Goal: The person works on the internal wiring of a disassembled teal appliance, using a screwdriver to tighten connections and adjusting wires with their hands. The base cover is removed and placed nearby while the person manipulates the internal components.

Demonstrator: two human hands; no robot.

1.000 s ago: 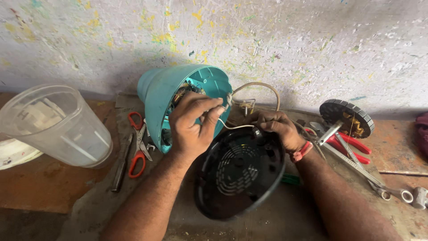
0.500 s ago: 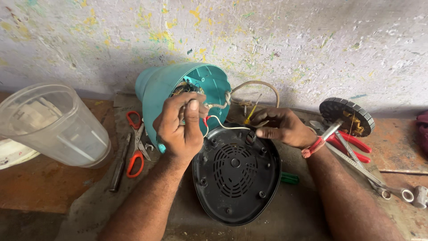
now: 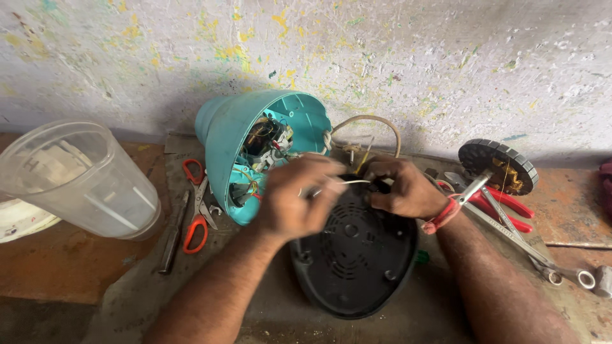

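Note:
A teal blender housing [image 3: 233, 137] lies on its side, its open bottom showing a motor and wires [image 3: 264, 143]. In front of it lies a round black base cover [image 3: 357, 255]. My left hand [image 3: 296, 200], slightly blurred, pinches a thin white wire [image 3: 347, 183] over the cover's far rim. My right hand [image 3: 401, 188], with a red band at the wrist, grips the same wire's other end beside the cover's edge. A beige cord [image 3: 370, 121] loops out of the housing behind both hands.
A clear plastic jug [image 3: 83, 181] lies at the left. Red-handled scissors [image 3: 194, 210] and a dark screwdriver [image 3: 172, 236] rest beside the housing. At the right are a round motor part [image 3: 500, 165], red pliers [image 3: 503, 204] and long metal tools [image 3: 529, 251]. A paint-flecked wall [image 3: 395, 57] stands behind.
My left hand has come down from the housing's opening to the wire over the black cover. The right hand stays at the cover's rim. The cover has tilted flatter.

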